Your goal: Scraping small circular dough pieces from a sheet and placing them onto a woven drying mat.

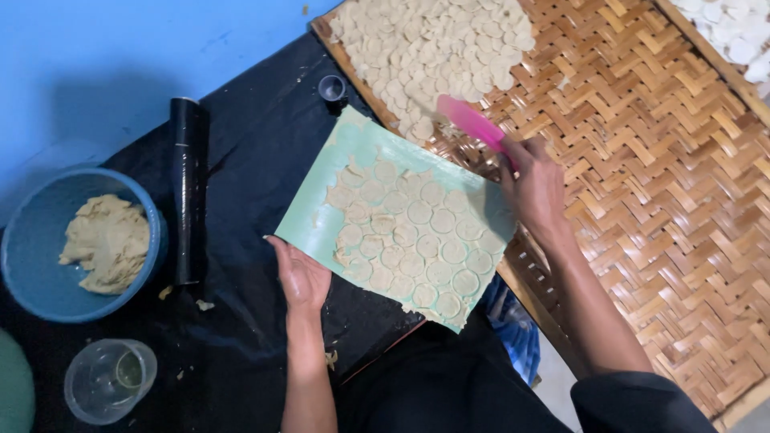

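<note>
A pale green sheet (353, 172) covered with cut dough rounds (417, 240) lies tilted between both hands. The left hand (301, 277) has its fingers closed on the sheet's near edge; the right hand (536, 188) grips a pink scraper (473, 122) at the far edge, over a woven bamboo tray (642, 160). Left of the fingers lie a black roller (187, 188) and a blue bowl (32, 240).

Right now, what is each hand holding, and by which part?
The left hand supports the green sheet of cut dough rounds from under its near-left edge. The right hand grips a pink scraper by its near end.
</note>
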